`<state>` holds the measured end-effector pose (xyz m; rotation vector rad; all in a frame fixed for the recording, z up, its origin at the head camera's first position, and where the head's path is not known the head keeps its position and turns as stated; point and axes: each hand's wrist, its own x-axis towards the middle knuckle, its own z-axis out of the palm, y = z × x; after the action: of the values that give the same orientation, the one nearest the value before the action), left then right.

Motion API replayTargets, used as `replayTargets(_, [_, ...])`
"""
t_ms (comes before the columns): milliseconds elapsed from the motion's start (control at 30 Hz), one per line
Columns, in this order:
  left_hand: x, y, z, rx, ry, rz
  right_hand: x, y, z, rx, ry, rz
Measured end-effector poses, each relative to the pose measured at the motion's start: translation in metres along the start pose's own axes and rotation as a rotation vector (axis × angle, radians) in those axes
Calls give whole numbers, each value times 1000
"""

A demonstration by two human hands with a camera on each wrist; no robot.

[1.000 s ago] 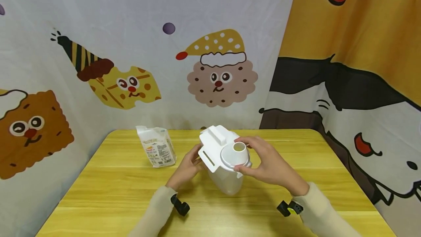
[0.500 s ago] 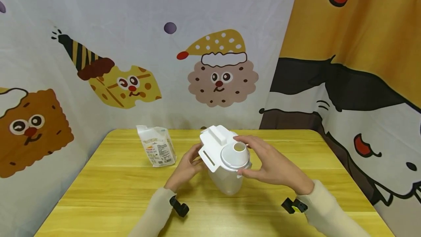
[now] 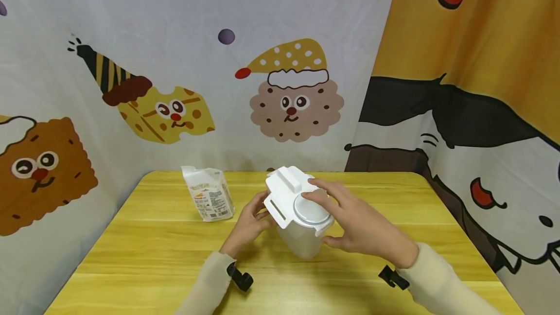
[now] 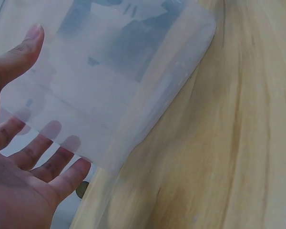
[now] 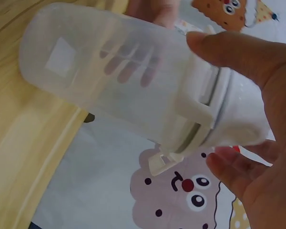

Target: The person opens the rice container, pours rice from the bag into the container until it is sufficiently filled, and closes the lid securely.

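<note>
A tall translucent plastic storage jar (image 3: 303,242) stands on the table, tilted in the head view. Its white lid (image 3: 284,198) carries a raised bar, a slotted tab and a round raised cap (image 3: 309,210). My left hand (image 3: 248,225) holds the jar from the left; the left wrist view has its thumb on one side and its long fingers on another. My right hand (image 3: 363,220) spreads over the lid's right side, fingertips above the cap and thumb lower, beside the rim. In the right wrist view, a small white latch (image 5: 164,162) stands out from the lid.
A white printed packet (image 3: 210,196) stands on the wooden table (image 3: 144,256), left of the jar. Behind the table hangs a cartoon-printed cloth (image 3: 245,125), and its yellow and white part continues along the right side.
My right hand has shifted across the cap; its fingers now cover the round opening seen earlier, and the thumb has moved down from the cap's rim. The left hand and jar have stayed put.
</note>
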<state>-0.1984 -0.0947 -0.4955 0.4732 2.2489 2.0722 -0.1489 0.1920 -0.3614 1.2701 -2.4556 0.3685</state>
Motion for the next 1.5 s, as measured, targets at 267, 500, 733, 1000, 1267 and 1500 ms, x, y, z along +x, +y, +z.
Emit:
replayTargets(267, [-1, -1, 1, -3, 14, -12, 2, -7, 7, -141, 9, -60])
replayTargets(500, [-1, -2, 0, 2, 22, -13, 6, -11, 8, -209, 44, -83])
replayTargets(733, [1, -3, 1, 4, 26, -16, 7, -15, 8, -237, 59, -99])
replayTargets(1000, [0, -3, 5, 16, 75, -22, 4, -17, 12, -234, 71, -103])
replayTargets(1267, [-1, 0, 10, 25, 105, -19, 4, -18, 16, -246, 81, -97])
replayTargets(1500, [0, -1, 10, 29, 106, -15, 4, -18, 19, -246, 79, -90])
